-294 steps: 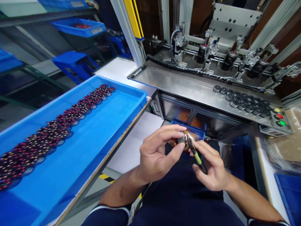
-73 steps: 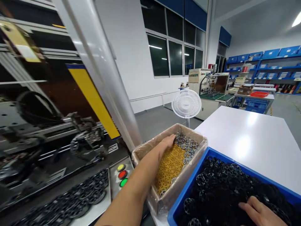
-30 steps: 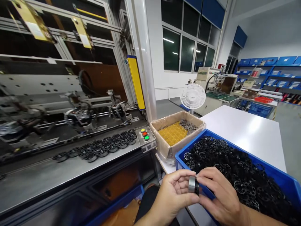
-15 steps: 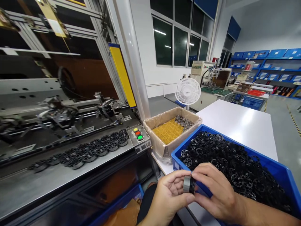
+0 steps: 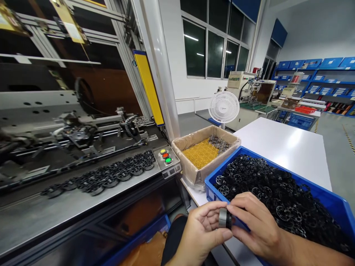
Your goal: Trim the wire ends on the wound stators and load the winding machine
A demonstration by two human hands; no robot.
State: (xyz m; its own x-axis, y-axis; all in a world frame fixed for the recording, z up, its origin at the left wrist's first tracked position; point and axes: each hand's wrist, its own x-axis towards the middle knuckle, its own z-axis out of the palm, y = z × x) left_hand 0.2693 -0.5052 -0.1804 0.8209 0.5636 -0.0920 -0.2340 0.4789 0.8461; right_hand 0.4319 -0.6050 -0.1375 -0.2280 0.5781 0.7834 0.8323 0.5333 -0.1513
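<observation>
My left hand (image 5: 203, 232) and my right hand (image 5: 256, 227) meet low in the middle of the view, in front of my lap. Between their fingertips they pinch a small metal ring with a black plastic ring pressed against it (image 5: 224, 218). Both hands are closed around this piece. Just behind my right hand stands a blue bin (image 5: 213, 186) heaped with black spoked plastic rings (image 5: 277, 195). A cardboard box (image 5: 194, 171) lined with plastic holds yellow trays and several grey metal rings (image 5: 219, 142).
Left is a steel machine shelf (image 5: 55, 210) with a row of black rings (image 5: 111, 175) and a panel of yellow, red and green buttons (image 5: 165, 156). A white table (image 5: 285, 142), a white fan (image 5: 224, 107) and blue shelving stand behind.
Since 2.4 s ago my hands left the box and bin and came together holding the ring pair. Over the last second they stay pinched on it; only the view shifted slightly.
</observation>
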